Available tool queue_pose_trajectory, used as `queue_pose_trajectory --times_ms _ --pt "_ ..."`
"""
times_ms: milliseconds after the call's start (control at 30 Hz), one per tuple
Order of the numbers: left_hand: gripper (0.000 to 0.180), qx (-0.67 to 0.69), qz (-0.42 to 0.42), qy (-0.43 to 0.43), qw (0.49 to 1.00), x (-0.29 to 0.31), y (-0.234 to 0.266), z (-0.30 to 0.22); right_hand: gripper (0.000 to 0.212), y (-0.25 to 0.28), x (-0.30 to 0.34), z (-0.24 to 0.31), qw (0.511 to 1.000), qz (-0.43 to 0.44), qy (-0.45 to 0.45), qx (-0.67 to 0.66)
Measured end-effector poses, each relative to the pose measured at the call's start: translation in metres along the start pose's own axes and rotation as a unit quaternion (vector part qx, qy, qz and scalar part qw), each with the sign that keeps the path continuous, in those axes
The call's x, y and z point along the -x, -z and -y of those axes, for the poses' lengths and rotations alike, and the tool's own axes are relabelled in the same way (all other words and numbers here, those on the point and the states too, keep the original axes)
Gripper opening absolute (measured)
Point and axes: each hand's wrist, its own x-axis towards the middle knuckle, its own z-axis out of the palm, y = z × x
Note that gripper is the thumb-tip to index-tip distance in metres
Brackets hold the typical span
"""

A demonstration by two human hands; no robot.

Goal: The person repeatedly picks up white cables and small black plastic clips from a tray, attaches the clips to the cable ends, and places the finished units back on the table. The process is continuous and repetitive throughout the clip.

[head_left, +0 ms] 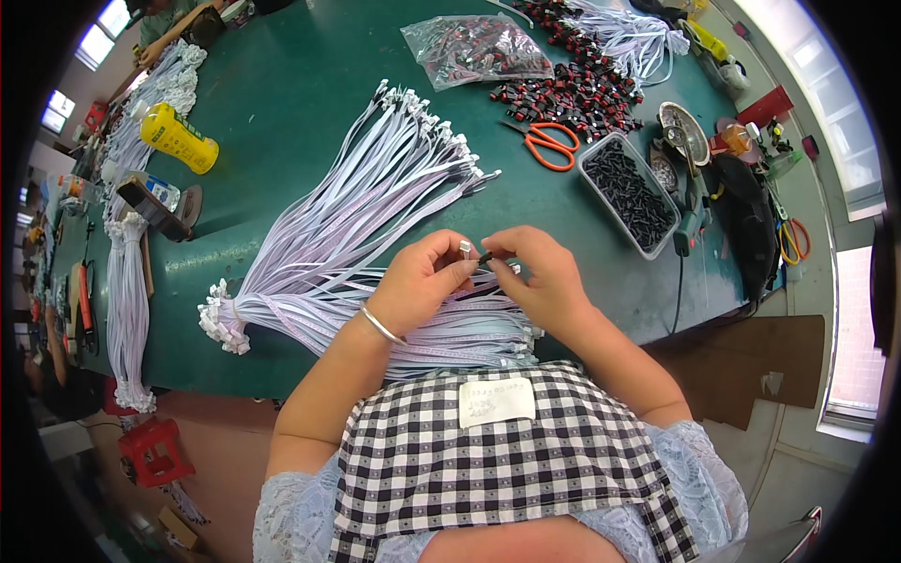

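My left hand, with a silver bangle at the wrist, is closed in a pinch on a cable end; a small white connector shows above its fingers. Facing it, my right hand pinches a small black piece, and the fingertips of both hands nearly meet there. Beneath them lies a large bundle of flat white cables, gathered at the left by a band and fanned out in two parts. White connectors cluster at its tied end. How the black piece meets the cable is hidden by my fingers.
To the right stand a clear tub of black pieces and orange-handled scissors. Beyond are a heap of red-black parts and a plastic bag. At left are a yellow bottle, a propped phone and another cable bundle.
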Motion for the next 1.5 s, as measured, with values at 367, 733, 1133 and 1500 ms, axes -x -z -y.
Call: queue_pose_trajectory --times_ms 367,733,1133,1500 --pt "0.024 0.000 0.046 -0.046 0.998 0.004 0.008 -0.006 0.031 -0.006 0.001 -0.005 0.965 0.050 -0.119 -0.230" --pt "0.040 -0.011 -0.007 -0.040 0.999 0.009 0.013 -0.019 0.019 0.000 -0.011 0.016 0.973 0.103 -0.156 -0.138" --pt "0.035 -0.217 -0.156 -0.173 0.948 -0.001 0.000 -0.022 0.024 0.026 -0.016 0.026 1.000 0.024 0.017 -0.006" --pt "0.030 -0.274 0.269 -0.377 0.843 0.075 -0.058 -0.075 0.023 0.126 0.075 0.116 0.806 0.419 0.336 -0.250"
